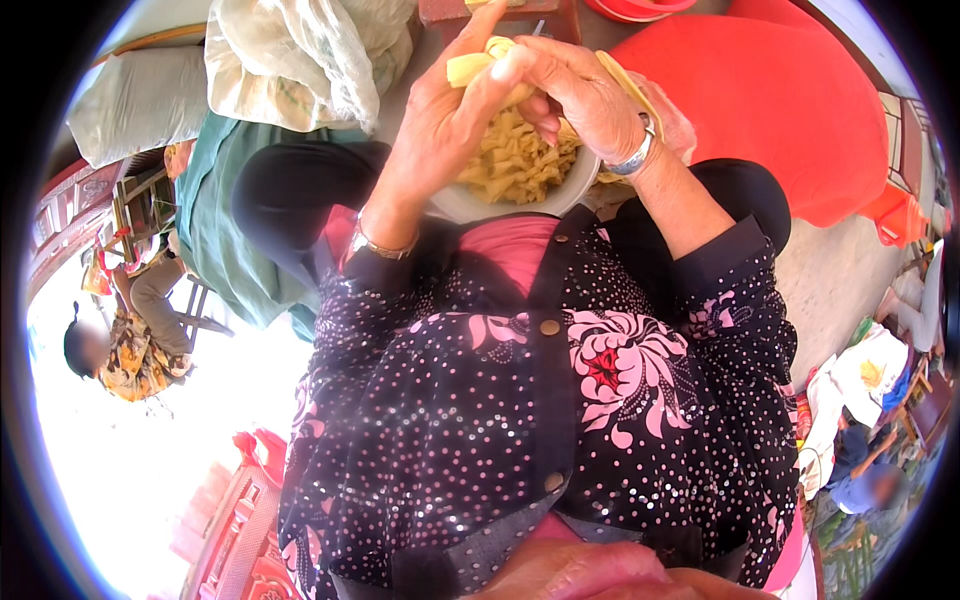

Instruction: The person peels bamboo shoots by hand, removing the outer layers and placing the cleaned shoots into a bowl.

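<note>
Both hands are raised together at the top centre. Between them is a folded and twisted pale yellow strip point(469, 69), perhaps plant leaf or husk. My left hand point(442, 112) holds one side of it, and my right hand point(581, 86) meets it from the other side, with another long strip point(630, 86) lying along the back of the hand to the wrist. Below the hands sits a white bowl point(574, 196) between the knees. It holds many small folded yellow pieces point(517, 169). Fingertips partly hide the strip.
A large red cloth or bag point(765, 105) bulges at the right. White plastic sacks point(289, 67) and green fabric point(232, 217) are at the left. A red basin point(637, 7) stands at the top. One person point(142, 345) sits far left, another point(859, 472) is at the lower right.
</note>
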Demonstrator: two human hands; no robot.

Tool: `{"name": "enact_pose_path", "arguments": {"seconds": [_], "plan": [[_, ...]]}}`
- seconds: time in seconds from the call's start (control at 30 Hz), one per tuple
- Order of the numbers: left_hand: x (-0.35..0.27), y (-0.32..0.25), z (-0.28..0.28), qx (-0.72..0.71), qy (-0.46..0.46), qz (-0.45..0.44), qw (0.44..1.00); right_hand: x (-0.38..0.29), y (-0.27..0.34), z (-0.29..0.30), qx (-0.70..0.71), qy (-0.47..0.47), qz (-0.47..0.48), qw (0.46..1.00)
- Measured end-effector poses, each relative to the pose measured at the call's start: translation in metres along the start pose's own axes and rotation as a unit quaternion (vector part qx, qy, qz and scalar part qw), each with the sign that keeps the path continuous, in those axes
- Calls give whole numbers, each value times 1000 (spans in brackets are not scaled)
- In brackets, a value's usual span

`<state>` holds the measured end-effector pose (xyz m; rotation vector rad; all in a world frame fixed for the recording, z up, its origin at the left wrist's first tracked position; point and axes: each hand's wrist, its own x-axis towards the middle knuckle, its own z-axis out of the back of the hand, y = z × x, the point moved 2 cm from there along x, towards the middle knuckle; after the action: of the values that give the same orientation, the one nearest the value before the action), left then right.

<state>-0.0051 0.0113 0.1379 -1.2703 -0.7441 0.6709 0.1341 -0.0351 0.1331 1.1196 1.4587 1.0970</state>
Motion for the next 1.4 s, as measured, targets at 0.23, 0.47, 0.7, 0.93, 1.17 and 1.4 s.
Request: {"name": "enact_pose_path", "arguments": {"seconds": [0.23,0.47,0.7,0.93,1.17,1.4], "plan": [[3,14,4,-55,-17,57,997,8,-13,8,-140,-119,111,977],[4,22,2,-431,88,131,888,8,-16,12,-149,-148,152,966],[10,35,36,-573,116,105,805,-5,-12,30,-187,-140,100,967],[9,22,26,-427,22,153,891,-2,-18,25,-283,-119,114,945],[0,48,23,-402,65,228,884,-3,-15,21,-349,-118,148,918],[1,46,28,-514,60,192,834,-4,-14,18,-393,-116,187,893]]}}
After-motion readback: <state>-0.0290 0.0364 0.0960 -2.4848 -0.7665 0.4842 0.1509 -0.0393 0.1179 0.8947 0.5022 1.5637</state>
